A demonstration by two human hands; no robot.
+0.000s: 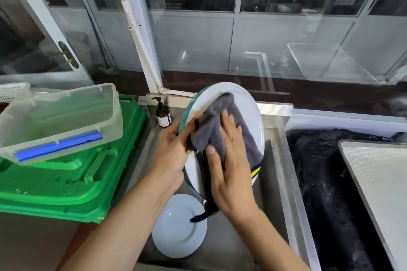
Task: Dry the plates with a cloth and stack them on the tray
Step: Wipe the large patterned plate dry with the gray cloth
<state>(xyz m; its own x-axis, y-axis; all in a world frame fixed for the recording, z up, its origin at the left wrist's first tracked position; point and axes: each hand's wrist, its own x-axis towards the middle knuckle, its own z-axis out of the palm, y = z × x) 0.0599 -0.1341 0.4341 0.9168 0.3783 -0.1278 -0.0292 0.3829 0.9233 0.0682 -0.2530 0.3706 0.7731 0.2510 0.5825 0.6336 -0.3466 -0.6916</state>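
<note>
I'm holding the plate (246,103) tilted on edge above the sink (279,160), face turned right, long axis running near to far. My left hand (174,149) is gripping its left rim; my right hand (229,160) is pressing the cloth (218,130) flat-fingered against the face. The tray (378,182) is lying right, nearer that hand.

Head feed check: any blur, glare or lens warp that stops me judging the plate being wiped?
Head view: plate and grey cloth are sharp; right hand is slightly motion-soft; strong fisheye bends the window frames; reflections streak the glass behind; daylight is even, with no harsh shadows.
</note>
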